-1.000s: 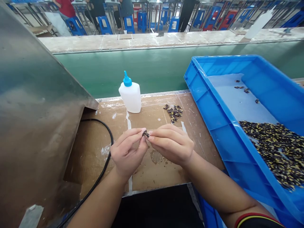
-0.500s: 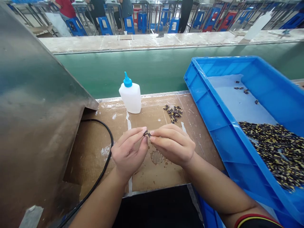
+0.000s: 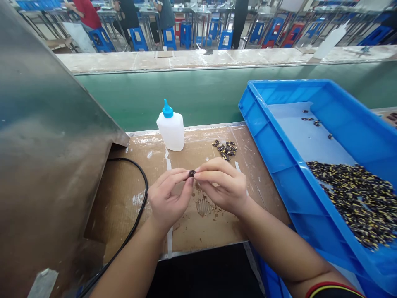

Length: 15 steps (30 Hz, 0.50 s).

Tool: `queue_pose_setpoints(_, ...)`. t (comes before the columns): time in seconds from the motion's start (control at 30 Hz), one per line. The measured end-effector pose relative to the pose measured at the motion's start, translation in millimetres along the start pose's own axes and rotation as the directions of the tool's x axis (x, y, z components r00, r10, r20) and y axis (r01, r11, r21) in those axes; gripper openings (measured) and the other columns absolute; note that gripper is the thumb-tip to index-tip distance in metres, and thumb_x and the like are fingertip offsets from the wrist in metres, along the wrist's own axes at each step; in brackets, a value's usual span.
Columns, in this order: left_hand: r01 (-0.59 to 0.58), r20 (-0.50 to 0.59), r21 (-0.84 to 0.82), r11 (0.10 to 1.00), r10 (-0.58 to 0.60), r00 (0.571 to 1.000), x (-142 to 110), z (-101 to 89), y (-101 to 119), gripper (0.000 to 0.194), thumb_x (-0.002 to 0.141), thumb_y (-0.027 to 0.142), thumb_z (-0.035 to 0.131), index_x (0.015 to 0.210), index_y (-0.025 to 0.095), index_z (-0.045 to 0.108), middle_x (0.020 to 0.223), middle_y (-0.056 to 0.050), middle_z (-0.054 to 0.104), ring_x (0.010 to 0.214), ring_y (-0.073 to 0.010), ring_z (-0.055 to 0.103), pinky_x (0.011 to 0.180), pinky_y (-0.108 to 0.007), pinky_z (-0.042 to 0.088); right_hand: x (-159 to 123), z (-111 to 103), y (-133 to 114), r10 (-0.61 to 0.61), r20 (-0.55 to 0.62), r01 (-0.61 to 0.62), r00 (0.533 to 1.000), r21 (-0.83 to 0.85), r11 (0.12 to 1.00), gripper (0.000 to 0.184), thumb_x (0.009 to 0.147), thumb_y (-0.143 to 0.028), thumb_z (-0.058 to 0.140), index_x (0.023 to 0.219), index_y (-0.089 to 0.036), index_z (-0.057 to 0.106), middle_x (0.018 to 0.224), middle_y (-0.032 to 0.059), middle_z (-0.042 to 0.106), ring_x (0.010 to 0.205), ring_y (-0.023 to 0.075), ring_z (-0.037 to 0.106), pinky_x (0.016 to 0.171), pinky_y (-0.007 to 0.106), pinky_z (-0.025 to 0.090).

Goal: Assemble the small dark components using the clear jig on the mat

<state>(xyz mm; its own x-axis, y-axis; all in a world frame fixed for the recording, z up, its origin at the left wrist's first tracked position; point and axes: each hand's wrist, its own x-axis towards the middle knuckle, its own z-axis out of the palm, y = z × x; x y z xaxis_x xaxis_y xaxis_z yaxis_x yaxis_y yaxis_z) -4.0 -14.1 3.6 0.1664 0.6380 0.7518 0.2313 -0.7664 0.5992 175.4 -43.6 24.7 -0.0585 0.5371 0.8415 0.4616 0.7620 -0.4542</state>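
Small part [image 3: 192,173]: partly covered by the left hand [image 3: 169,198] and right hand [image 3: 225,184]; details too small to tell.
Pile [image 3: 225,151] near the table [image 3: 124,219]'s far edge: single shapes too small to make out.
Blue bin [image 3: 279,165]: right side cut off.
Black cable [image 3: 124,159]: upper end hidden by the metal panel [image 3: 52,136].
Person in red [image 3: 88,15]: head cut off.

Smooth plastic crate [image 3: 279,157]; shiny metal panel [image 3: 52,136]
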Motion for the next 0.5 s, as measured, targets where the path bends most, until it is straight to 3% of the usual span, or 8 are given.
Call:
queue_pose_setpoints(0.1, 0.026, 0.053, -0.022, 0.999, -0.024, 0.998, 0.8, -0.4, -4.1, 0.021, 0.091, 0.004, 0.075, 0.105, 0.019, 0.075, 0.103, -0.005, 0.078, 0.091, -0.0155, 0.075, 0.084, -0.028, 0.064, 0.0, -1.5, 7.7, 0.13, 0.038, -0.133, 0.991, 0.089, 0.987, 0.021, 0.1, -0.009, 0.07, 0.114, -0.024, 0.076, 0.105, 0.0057, 0.077, 0.093, 0.017, 0.075, 0.083, 0.034, 0.066)
queue_pose_setpoints(0.17, 0.014, 0.073, 0.0, 1.0, -0.014, 0.997, 2.2, -1.6, -6.5, 0.018, 0.092, 0.004, 0.072, 0.102, 0.019, 0.076, 0.101, -0.004, 0.078, 0.091, -0.014, 0.075, 0.086, -0.026, 0.062, 0.5, -5.6, 19.4, 0.229, 0.001, -0.227, 0.973, 0.119, 0.967, 0.015, 0.102, -0.016, 0.07, 0.113, -0.024, 0.077, 0.103, 0.0055, 0.078, 0.095, 0.0179, 0.075, 0.085, 0.035, 0.066)
queue_pose_setpoints(0.23, 0.003, 0.064, 0.035, 0.999, -0.006, 0.998, 3.6, -3.3, -9.2, 0.015, 0.093, 0.005, 0.071, 0.099, 0.018, 0.076, 0.098, -0.003, 0.078, 0.09, -0.0132, 0.074, 0.087, -0.025, 0.06, 2.8, -15.0, 33.5, 0.36, -0.085, -0.341, 0.929, 0.177, 0.923, 0.01, 0.104, -0.028, 0.071, 0.111, -0.023, 0.076, 0.101, 0.0055, 0.077, 0.094, 0.0184, 0.076, 0.081, 0.034, 0.067)
queue_pose_setpoints(0.33, 0.016, 0.032, 0.066, 0.998, -0.018, 0.999, 5.5, -5.0, -13.7, 0.011, 0.094, 0.008, 0.071, 0.096, 0.018, 0.075, 0.095, -0.003, 0.077, 0.088, -0.0131, 0.073, 0.088, -0.025, 0.058, 4.5, -42.3, 42.3, 0.535, -0.178, -0.474, 0.826, 0.294, 0.83, 0.022, 0.102, -0.043, 0.074, 0.11, -0.022, 0.072, 0.097, 0.0035, 0.074, 0.085, 0.0168, 0.076, 0.069, 0.028, 0.065)
queue_pose_setpoints(0.43, 0.034, 0.017, 0.08, 0.996, -0.035, 0.999, 7.4, -4.4, -15.9, 0.007, 0.095, 0.012, 0.072, 0.095, 0.018, 0.076, 0.096, -0.003, 0.077, 0.089, -0.0141, 0.074, 0.09, -0.026, 0.057, -14.2, -77.4, 17.1, 0.594, -0.109, -0.53, 0.797, 0.345, 0.774, 0.023, 0.1, -0.042, 0.077, 0.11, -0.023, 0.072, 0.094, 0.0017, 0.071, 0.075, 0.014, 0.073, 0.066, 0.026, 0.063)
queue_pose_setpoints(0.5, 0.024, 0.014, 0.095, 0.995, -0.025, 1.0, 7.4, -3.6, -16.5, 0.006, 0.094, 0.015, 0.074, 0.095, 0.019, 0.077, 0.096, -0.003, 0.078, 0.088, -0.015, 0.074, 0.09, -0.026, 0.057, -47.4, -97.1, -16.0, 0.644, 0.076, -0.62, 0.762, 0.374, 0.69, 0.02, 0.098, -0.038, 0.081, 0.107, -0.021, 0.074, 0.096, 0.0035, 0.07, 0.074, 0.0131, 0.071, 0.067, 0.025, 0.061)
